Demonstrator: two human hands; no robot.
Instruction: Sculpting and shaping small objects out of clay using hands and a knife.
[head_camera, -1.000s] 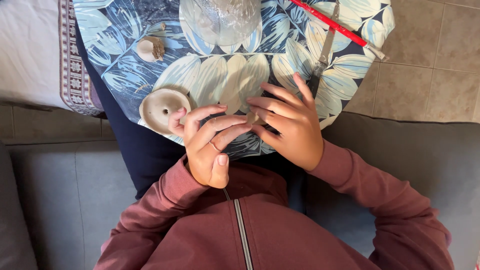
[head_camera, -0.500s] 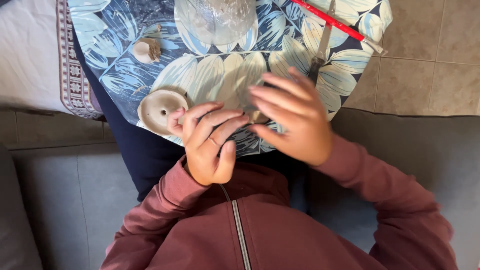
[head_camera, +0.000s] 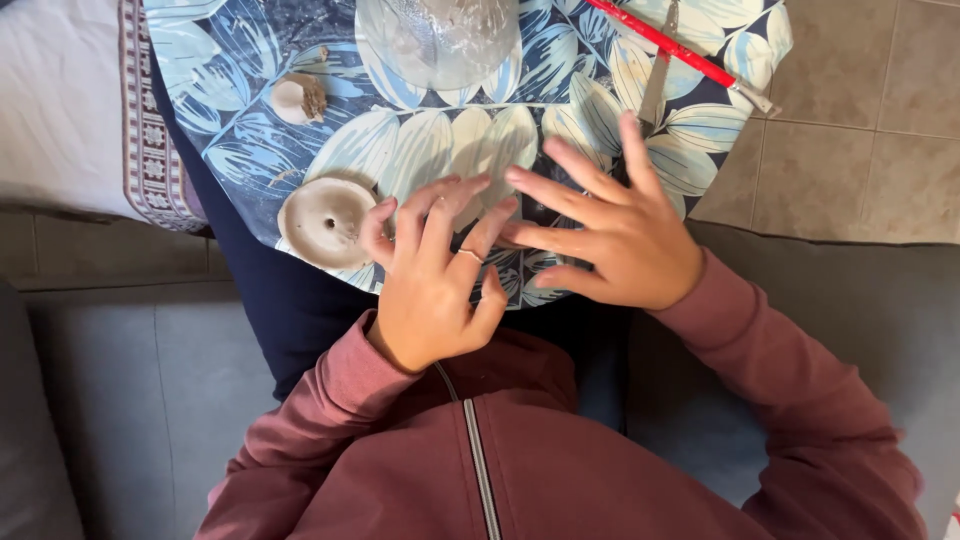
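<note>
Fingers spread over a leaf-print board (head_camera: 250, 130), holding nothing visible.
Left hand (head_camera: 435, 290) beside a clay dish (head_camera: 325, 220); right hand (head_camera: 625, 235) near a red tool (head_camera: 660, 42).

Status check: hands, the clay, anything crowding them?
Left hand and right hand open, fingers spread, meeting over the leaf-print tray. Clay disc by left fingers. Nothing between.

A small round pale clay dish (head_camera: 327, 221) lies flat on the leaf-patterned board (head_camera: 440, 150).

No packages, labels, signs or screens show anywhere in this view.
</note>
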